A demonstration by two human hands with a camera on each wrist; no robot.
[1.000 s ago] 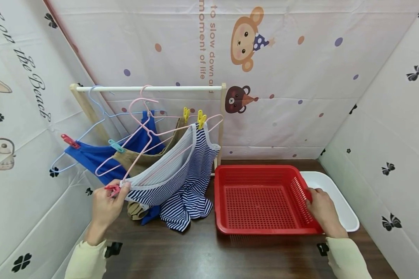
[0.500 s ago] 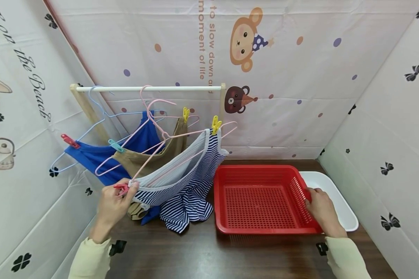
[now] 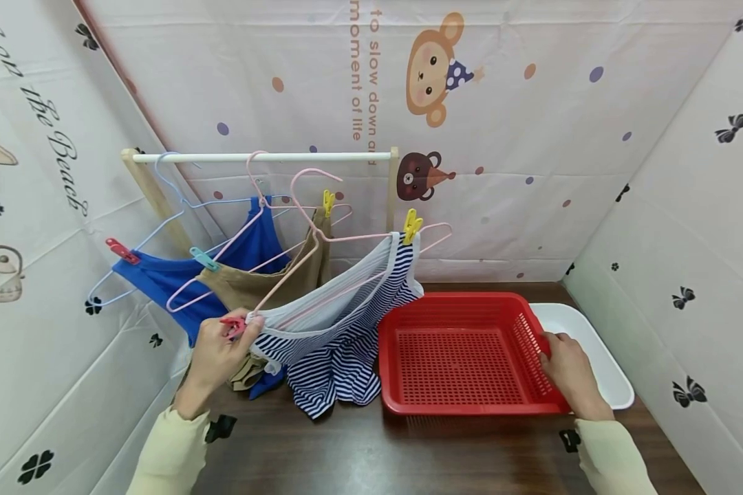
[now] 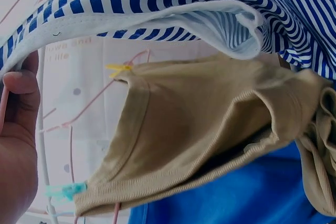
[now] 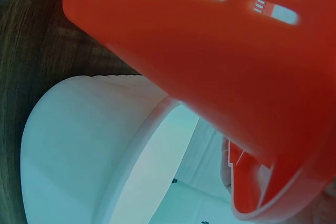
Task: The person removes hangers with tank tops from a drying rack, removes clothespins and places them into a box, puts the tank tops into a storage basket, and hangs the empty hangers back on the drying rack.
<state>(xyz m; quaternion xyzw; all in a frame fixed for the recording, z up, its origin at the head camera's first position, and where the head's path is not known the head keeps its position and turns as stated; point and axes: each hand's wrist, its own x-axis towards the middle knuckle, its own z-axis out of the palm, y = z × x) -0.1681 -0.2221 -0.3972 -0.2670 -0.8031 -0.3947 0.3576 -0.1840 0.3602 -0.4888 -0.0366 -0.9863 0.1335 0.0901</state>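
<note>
And across it comes, the striped tank top (image 3: pixel 340 344) on its pink hanger (image 3: pixel 317 234) shifting right toward the red basket (image 3: pixel 458 410), the left hand's (image 3: pixel 219 354) fingers pinching one corner, the right hand's (image 3: pixel 572 375) curled over the basket's rim, leaving the garment seemingly unhooked from the white rail (image 3: pixel 322 157).

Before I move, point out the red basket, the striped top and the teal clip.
Red basket (image 3: pixel 458 368), head view, bare mesh floor.
Striped top (image 3: pixel 339 346), head view, middle of striped fabric.
Teal clip (image 3: pixel 204 259), head view, middle of its body.
</note>
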